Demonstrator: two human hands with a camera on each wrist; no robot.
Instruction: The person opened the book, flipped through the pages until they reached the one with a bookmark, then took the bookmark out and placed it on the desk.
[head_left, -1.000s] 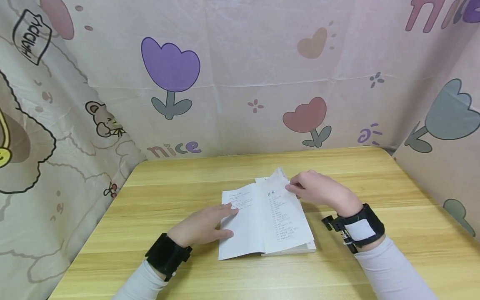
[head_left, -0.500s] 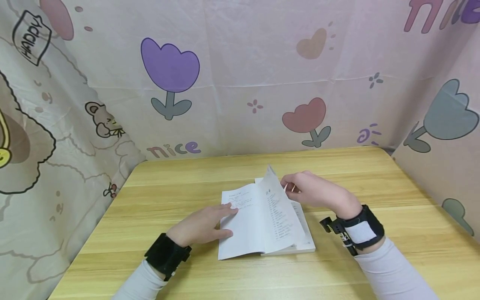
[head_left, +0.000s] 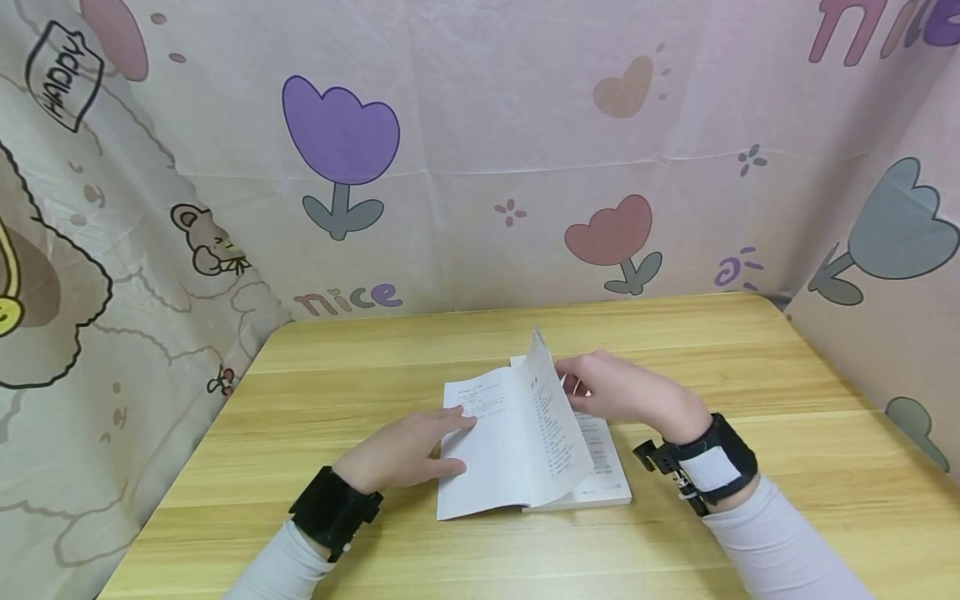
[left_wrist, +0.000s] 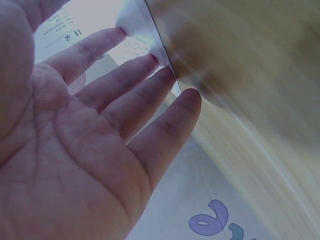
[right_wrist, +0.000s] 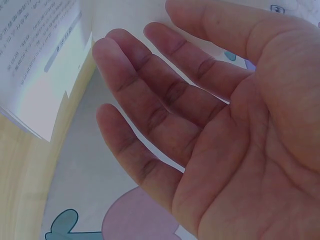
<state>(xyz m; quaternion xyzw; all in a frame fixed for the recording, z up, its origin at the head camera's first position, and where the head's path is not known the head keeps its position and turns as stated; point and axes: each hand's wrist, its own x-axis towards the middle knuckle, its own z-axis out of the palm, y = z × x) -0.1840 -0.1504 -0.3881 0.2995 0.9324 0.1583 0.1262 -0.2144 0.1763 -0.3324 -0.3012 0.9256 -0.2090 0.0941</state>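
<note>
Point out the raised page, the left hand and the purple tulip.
Raised page (head_left: 555, 433): head view, its printed side.
Left hand (head_left: 401, 452): head view, back of the hand.
Purple tulip (head_left: 341, 137): head view, its bloom.

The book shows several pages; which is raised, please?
The middle page, slanting up beside the right hand; the left page and the page underneath lie flatter.

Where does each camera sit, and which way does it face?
Head: worn on the head, facing forward and down at the open book, table and cloth backdrop; the left hand, right hand and both sleeves show.
Left wrist: on the left wrist, facing past the left hand's palm side toward the book, table and backdrop; only that hand shows.
Right wrist: on the right wrist, facing past the right hand's palm side toward the book and backdrop; only that hand shows.
Both wrist views share the book and backdrop.
</note>
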